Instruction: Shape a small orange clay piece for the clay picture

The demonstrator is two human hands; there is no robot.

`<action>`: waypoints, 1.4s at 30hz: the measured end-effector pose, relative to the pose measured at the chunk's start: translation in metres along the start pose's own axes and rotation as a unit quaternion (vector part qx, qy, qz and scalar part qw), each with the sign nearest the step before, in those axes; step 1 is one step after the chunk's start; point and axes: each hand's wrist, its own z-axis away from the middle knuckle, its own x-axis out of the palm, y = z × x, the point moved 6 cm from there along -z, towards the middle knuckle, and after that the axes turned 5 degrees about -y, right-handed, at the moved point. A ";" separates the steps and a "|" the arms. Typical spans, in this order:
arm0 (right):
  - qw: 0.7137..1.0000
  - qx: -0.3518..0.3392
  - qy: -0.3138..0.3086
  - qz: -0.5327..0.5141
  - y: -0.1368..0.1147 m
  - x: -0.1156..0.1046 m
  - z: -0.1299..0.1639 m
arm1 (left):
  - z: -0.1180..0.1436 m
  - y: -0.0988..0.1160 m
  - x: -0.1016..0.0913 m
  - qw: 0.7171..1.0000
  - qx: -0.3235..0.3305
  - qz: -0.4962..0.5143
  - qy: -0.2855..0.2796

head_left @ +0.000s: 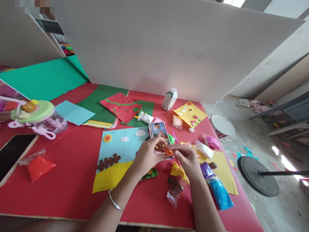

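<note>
Between the fingertips of both my hands is a small piece of orange modelling clay (168, 151). My left hand (150, 149) pinches it from the left, and my right hand (187, 158) grips its other side. Just behind them a phone (159, 130) shows a colourful picture. Below my left hand lies a clay picture (111, 176) with a sun, white clouds, a brown fence and yellow ground; my forearm hides part of it. Near my right wrist are a lump of yellow clay (178, 170) and a plastic bag of brown clay (175, 190).
Blue clay (220, 193), white clay (204, 149) and pink clay (211, 141) lie bagged at right. A bag of red clay (40, 167) and a dark tablet (15, 154) are at left. A carton (169, 99) stands before the white board (169, 48).
</note>
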 end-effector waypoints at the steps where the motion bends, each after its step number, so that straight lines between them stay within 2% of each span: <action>1: 1.000 0.001 -0.001 -0.005 0.000 0.001 0.000 | 0.000 0.001 -0.001 1.000 0.011 -0.019 0.010; 5: 0.999 0.026 0.026 0.007 0.003 -0.002 0.000 | -0.001 0.004 -0.005 0.993 0.051 -0.093 0.055; 8: 0.997 0.035 0.064 0.017 0.004 -0.009 -0.001 | 0.000 0.006 -0.005 0.988 0.067 -0.122 0.068; 11: 0.990 0.033 0.138 0.021 0.003 -0.019 0.000 | 0.001 0.008 -0.003 0.991 0.068 -0.094 0.060; 13: 0.986 0.023 0.165 0.018 0.002 -0.022 0.001 | 0.002 0.008 0.000 0.997 0.059 -0.044 0.029; 14: 0.986 0.018 0.162 0.015 0.002 -0.021 0.001 | 0.002 0.007 0.002 0.999 0.050 -0.019 0.010; 16: 0.993 0.016 0.119 0.009 0.002 -0.016 0.000 | 0.002 0.004 0.003 1.000 0.024 0.010 -0.010; 19: 1.000 0.016 0.012 0.005 0.002 -0.003 -0.001 | 0.000 0.003 -0.001 1.000 0.010 -0.019 0.016; 21: 1.000 0.013 -0.019 0.005 0.002 0.001 0.000 | -0.001 0.003 -0.003 0.998 0.024 -0.058 0.032; 25: 0.999 0.019 0.013 0.022 0.003 -0.003 0.000 | -0.002 0.002 -0.003 0.993 0.038 -0.101 0.050; 28: 0.997 0.027 0.067 0.034 0.003 -0.011 -0.001 | -0.001 -0.001 -0.002 0.996 0.033 -0.063 0.051; 31: 0.990 0.022 0.139 0.027 0.002 -0.020 -0.001 | 0.001 0.000 0.002 0.999 0.027 0.000 0.021; 33: 0.988 0.011 0.154 0.018 0.001 -0.021 0.000 | 0.002 0.001 0.006 0.999 0.023 0.031 -0.016; 36: 0.994 0.006 0.107 0.019 0.001 -0.013 -0.001 | 0.002 0.001 0.007 0.999 0.009 0.028 -0.030; 39: 0.999 0.011 0.025 0.025 0.001 -0.002 0.000 | 0.000 0.001 0.002 1.000 0.006 -0.014 0.011; 42: 1.000 0.020 -0.003 0.015 0.002 0.001 0.001 | -0.001 0.001 0.000 0.998 0.020 -0.050 0.038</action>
